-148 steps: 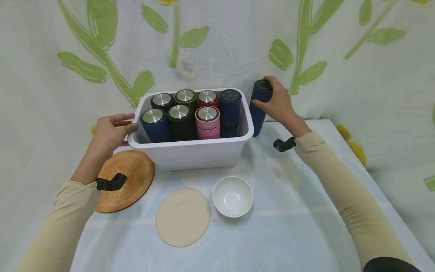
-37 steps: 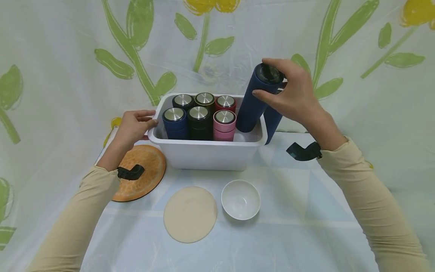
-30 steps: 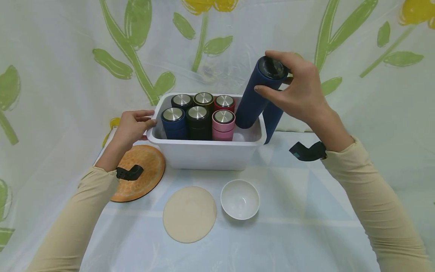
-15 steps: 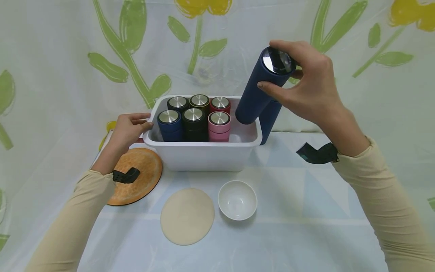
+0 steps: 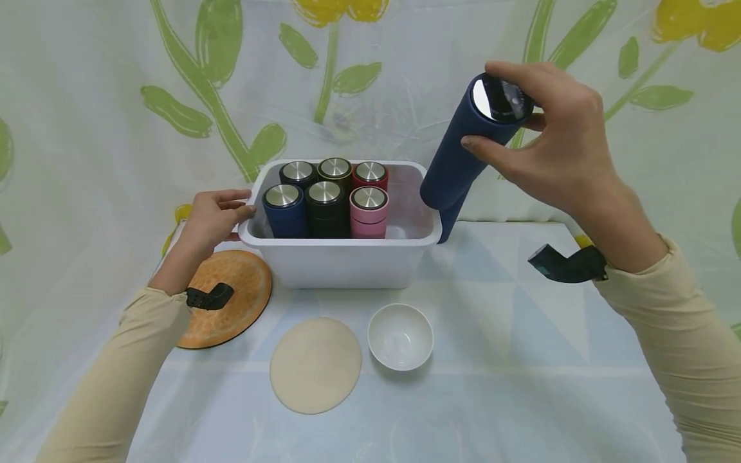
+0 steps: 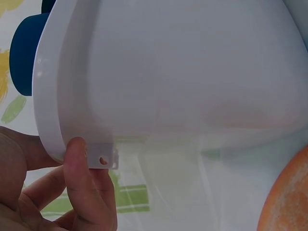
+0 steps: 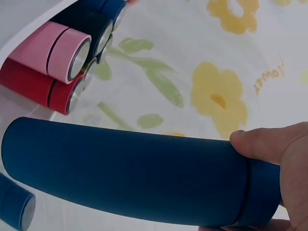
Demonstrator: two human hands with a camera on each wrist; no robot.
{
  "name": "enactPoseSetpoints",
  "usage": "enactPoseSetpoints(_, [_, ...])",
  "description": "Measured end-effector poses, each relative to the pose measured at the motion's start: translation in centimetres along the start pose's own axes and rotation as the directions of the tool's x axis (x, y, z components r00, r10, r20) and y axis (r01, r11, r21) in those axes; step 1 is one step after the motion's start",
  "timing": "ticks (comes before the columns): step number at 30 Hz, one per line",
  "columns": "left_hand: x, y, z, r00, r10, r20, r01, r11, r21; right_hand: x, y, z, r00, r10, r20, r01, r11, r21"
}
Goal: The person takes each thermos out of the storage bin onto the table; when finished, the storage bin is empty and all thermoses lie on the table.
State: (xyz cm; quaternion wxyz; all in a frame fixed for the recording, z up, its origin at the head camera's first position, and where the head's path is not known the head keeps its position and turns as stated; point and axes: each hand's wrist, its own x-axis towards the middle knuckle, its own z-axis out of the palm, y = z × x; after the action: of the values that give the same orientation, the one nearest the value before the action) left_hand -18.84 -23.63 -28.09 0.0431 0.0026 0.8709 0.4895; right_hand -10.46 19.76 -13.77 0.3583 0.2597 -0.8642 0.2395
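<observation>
My right hand [image 5: 556, 132] grips a tall dark blue thermos flask [image 5: 460, 145] round its black-topped cap end. The flask leans, its lower end over the right rim of the white plastic tub [image 5: 332, 263]. A second blue flask [image 7: 17, 202] stands outside the tub on the right, mostly hidden behind the held one in the head view. My left hand [image 5: 205, 222] pinches the tub's left rim, thumb and fingers on either side of it [image 6: 79, 187]. Inside stand several steel-topped flasks in two rows, among them a pink one [image 5: 368, 215] and a red one [image 5: 370, 172].
A white bowl [image 5: 401, 337] and a round beige mat [image 5: 315, 366] lie in front of the tub. To the left, under my forearm, is a round orange-brown board [image 5: 246, 308]. A flower-printed curtain [image 5: 399, 77] hangs behind the table [image 5: 492, 399].
Earlier my right hand held a blue flask outside the tub; it then took another from the tub's right end. That flask has risen and moved right. My left hand stays on the rim.
</observation>
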Motion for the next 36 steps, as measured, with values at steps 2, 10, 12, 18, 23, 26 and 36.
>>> enactPoseSetpoints(2, [0.0, 0.0, -0.1, 1.0, 0.005, -0.001, -0.005, 1.0, 0.002, -0.1, 0.2, -0.2, 1.0, 0.01, -0.007, -0.01, 1.0, -0.008])
enactPoseSetpoints(10, [0.1, 0.1, -0.2, 1.0, 0.012, -0.006, -0.012, 1.0, 0.006, -1.1, 1.7, -1.0, 1.0, 0.022, -0.001, -0.022, 0.999, -0.048])
enactPoseSetpoints(12, [0.2, 0.1, -0.2, 1.0, 0.018, -0.006, -0.018, 1.0, 0.007, -1.3, 2.2, -1.2, 0.999, 0.033, 0.011, -0.032, 0.997, -0.07])
enactPoseSetpoints(18, [0.2, 0.0, -0.1, 1.0, 0.016, -0.003, -0.016, 1.0, 0.01, -2.3, 3.6, -1.6, 0.998, 0.051, 0.022, -0.048, 0.993, -0.108])
enactPoseSetpoints(23, [0.2, -0.2, -0.2, 1.0, 0.01, -0.007, -0.009, 1.0, 0.009, -3.1, 4.7, -1.7, 0.995, 0.093, 0.021, -0.09, 0.989, -0.118])
enactPoseSetpoints(26, [0.2, -0.2, -0.2, 1.0, 0.009, -0.008, -0.009, 1.0, 0.008, -3.6, 5.3, -1.7, 0.993, 0.117, 0.022, -0.113, 0.987, -0.115])
enactPoseSetpoints(36, [0.0, -0.1, -0.1, 1.0, 0.011, -0.01, -0.01, 1.0, 0.014, -4.4, 7.7, -1.1, 0.98, 0.198, 0.028, -0.193, 0.973, -0.124])
